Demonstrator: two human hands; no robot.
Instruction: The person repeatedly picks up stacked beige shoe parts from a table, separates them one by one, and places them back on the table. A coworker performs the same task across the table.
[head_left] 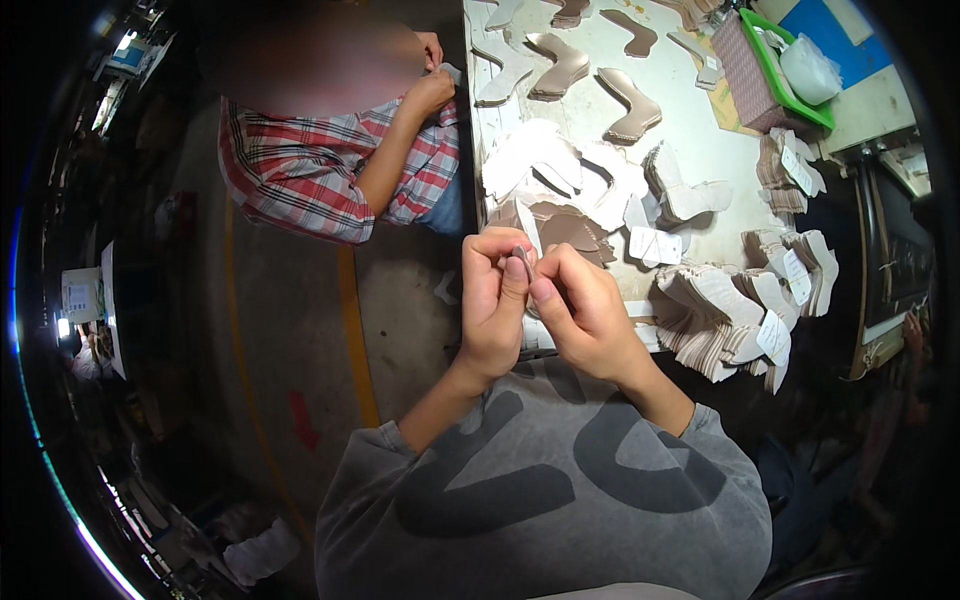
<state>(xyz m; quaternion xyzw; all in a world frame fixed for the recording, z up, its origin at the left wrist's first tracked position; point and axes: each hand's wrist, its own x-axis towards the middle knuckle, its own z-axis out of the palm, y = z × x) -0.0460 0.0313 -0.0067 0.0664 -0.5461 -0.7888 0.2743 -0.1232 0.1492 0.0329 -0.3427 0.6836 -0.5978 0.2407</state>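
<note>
Close to the table's near left corner, my left hand and my right hand meet with thumbs and fingertips pinched together. Between them is a thin cut piece of sheet material, seen nearly edge-on and mostly covered by my fingers. Just beyond my hands lie brown curved cut pieces, overlapping in a pile. White curved pieces are heaped behind those. To the right of my right hand, fanned stacks of pale boot-shaped pieces lie along the near edge, some with white paper tags.
The white table also bears bronze-coloured curved stacks farther back. A green tray with a plastic bag sits on a pink box at far right. On the left, a co-worker in a plaid shirt handles a small piece.
</note>
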